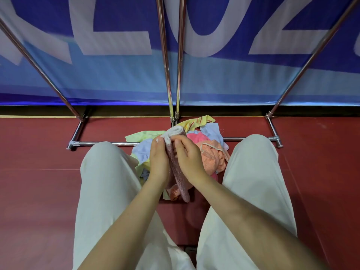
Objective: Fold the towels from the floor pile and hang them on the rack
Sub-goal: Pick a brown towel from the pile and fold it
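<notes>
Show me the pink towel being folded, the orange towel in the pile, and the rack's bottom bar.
pink towel [176, 172], head view, on its middle fold.
orange towel [211, 155], head view, on its bunched top.
bottom bar [109, 143], head view, left stretch.

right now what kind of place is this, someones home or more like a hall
Probably a hall or a staged recording space, not a home: a large blue banner with huge pale letters forms the backdrop, the floor is plain dark red, and a bare metal rack stands over a towel pile.
</notes>
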The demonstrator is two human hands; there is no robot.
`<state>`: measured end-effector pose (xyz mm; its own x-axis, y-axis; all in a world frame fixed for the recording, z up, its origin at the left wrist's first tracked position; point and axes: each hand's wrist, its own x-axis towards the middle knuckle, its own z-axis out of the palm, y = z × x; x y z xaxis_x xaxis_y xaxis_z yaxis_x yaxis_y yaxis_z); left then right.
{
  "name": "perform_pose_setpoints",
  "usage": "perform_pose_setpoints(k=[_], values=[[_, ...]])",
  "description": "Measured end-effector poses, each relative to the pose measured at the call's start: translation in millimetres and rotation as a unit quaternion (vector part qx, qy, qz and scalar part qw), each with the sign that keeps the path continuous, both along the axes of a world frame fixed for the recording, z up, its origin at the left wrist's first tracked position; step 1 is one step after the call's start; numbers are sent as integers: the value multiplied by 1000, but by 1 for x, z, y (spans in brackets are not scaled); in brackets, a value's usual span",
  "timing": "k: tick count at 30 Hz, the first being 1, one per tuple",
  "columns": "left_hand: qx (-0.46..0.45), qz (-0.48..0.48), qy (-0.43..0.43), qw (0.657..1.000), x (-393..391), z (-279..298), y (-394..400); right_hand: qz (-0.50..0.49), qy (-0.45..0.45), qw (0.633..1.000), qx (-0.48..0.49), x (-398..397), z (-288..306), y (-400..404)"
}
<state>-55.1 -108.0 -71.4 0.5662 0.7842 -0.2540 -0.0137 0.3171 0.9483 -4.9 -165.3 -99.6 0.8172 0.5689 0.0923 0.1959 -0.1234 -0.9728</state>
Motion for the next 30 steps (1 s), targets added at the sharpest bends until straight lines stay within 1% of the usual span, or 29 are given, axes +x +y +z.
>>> perform_pose_setpoints(k=[1,2,3,5,6,7,9,10,12,14,15,17,19,23,25,27,30], values=[[-17,-14,-22,1000,1,2,2,9,-19,1000,-5,2,0,0],[-30,-24,-42,998,1,5,3,11,-59,998,-17,5,0,0],[-32,-32,-52,998,2,6,4,2,-122,992,-32,8,-1,-1],[-19,-43,-56,997,3,8,5,-42,-249,966,-59,14,-4,-1],[-12,-43,-55,997,4,10,3,-66,-277,957,-63,17,-3,-2],[-2,-42,-48,998,4,9,4,-82,-279,955,-63,19,-3,-2],[12,-25,-32,999,2,7,7,-79,-243,965,-62,20,1,-4],[23,-19,-22,999,1,7,10,-58,-206,975,-62,21,2,-5],[48,-16,-8,999,-2,4,15,-11,-106,992,-70,22,5,-6],[61,-25,-3,998,-4,5,18,15,-42,995,-90,24,8,-6],[71,-32,0,997,-5,5,19,22,-38,994,-103,25,7,-7],[90,-44,7,995,-6,6,18,22,-60,991,-116,25,7,-8],[115,-60,21,991,-7,6,16,11,-59,993,-106,23,4,-9],[146,-108,39,983,-12,-1,16,-7,-3,998,-66,23,4,-7],[179,-121,58,975,-14,-5,17,-7,19,999,-36,23,5,-9],[206,-114,56,970,-15,-6,17,1,26,1000,-17,23,8,-11],[200,-86,35,975,-16,-4,18,33,28,999,-7,22,8,-12]])
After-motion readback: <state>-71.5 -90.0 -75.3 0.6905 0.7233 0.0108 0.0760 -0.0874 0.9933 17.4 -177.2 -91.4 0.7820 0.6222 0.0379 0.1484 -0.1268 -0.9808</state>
